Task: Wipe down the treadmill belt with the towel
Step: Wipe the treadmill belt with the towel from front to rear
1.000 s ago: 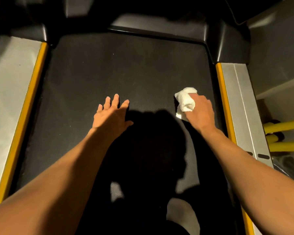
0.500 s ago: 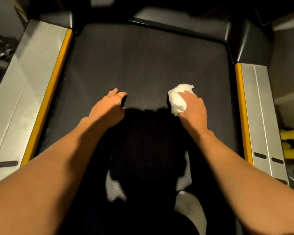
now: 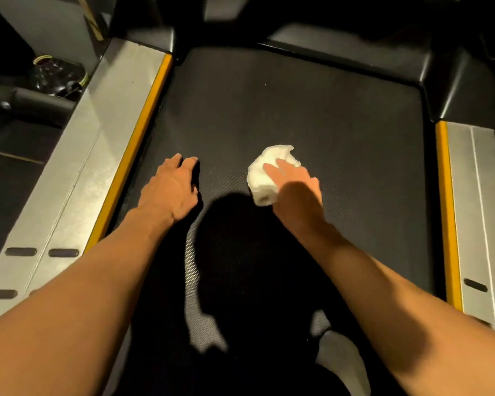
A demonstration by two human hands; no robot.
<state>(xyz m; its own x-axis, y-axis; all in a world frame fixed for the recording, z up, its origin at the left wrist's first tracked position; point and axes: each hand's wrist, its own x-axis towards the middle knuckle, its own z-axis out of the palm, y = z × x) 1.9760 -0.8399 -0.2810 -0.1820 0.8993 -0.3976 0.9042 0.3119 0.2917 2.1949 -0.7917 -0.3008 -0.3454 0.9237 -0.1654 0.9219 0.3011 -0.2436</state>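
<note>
1. Black textured treadmill belt (image 3: pixel 312 115): my wiping has moved in from the right edge to mid-width; I judge the left half undone.
2. Silver, yellow-edged side rail (image 3: pixel 97 144): borders the belt.
3. My left hand (image 3: pixel 169 187): open, braced on the belt, in the path.
4. My right hand (image 3: pixel 295 190): fingers flat, pressing down.
5. White bunched towel (image 3: pixel 265 174): under it, mid-belt.

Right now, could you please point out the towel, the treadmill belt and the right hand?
towel (image 3: pixel 258 178), head view, on the bunched white cloth at its left side.
treadmill belt (image 3: pixel 312 110), head view, on bare dark surface beyond the towel.
right hand (image 3: pixel 296 192), head view, on the back of the hand.
</note>
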